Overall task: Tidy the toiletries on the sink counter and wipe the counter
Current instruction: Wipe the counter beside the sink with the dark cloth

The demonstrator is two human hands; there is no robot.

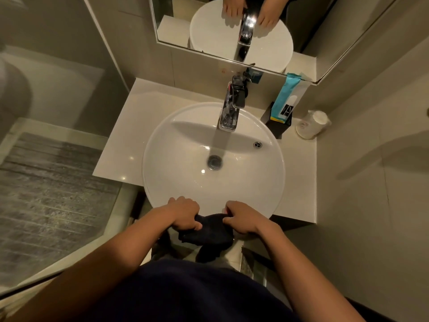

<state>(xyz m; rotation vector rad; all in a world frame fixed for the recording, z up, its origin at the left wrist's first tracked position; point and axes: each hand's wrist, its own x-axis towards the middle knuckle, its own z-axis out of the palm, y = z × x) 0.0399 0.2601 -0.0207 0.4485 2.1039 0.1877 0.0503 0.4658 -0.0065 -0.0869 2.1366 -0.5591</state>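
Dark cloth [206, 228] bunched between left hand [184, 213] and right hand [241, 219], both clenched on it.

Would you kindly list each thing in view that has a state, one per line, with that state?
Left hand: closed on the dark cloth.
Right hand: closed on the same cloth.
Dark cloth: bunched, held at the basin's near rim.
Faucet: no water running.
Basin: empty, drain uncovered.
Teal packet: upright in black holder.
Wrapped cup: upside down on counter.
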